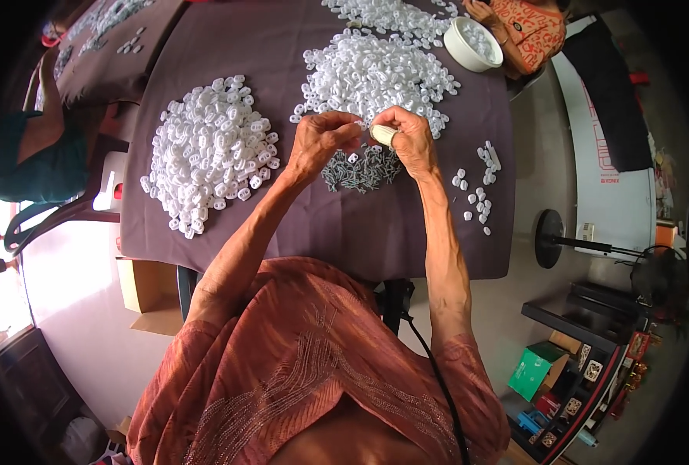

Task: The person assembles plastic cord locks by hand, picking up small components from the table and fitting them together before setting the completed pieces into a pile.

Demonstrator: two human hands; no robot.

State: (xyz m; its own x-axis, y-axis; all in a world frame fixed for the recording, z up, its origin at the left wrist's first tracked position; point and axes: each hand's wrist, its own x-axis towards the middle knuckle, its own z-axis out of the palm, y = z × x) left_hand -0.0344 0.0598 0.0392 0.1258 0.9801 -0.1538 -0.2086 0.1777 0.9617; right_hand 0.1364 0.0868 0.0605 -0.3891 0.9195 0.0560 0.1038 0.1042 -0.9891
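Both my hands are raised close together over the table's middle, fingertips almost meeting. My left hand [323, 142] is closed in a pinch at a small white plastic piece, partly covered by the fingers. My right hand [411, 146] is also pinched, and what its fingertips hold is too small to make out. A cream ribbed cover [384, 135] sits on one of its digits. Just below the hands lies a heap of grey screws [360, 169], with a few white pieces on it. Beyond them spreads a large pile of white plastic pieces [375, 74].
Another pile of white pieces [209, 155] stands on the left of the brown-covered table [298, 232]. Several loose pieces [480, 203] lie at right. A white bucket [473, 44] stands at the far right beside another person's arm [490, 19]. A second table [120, 70] is at far left.
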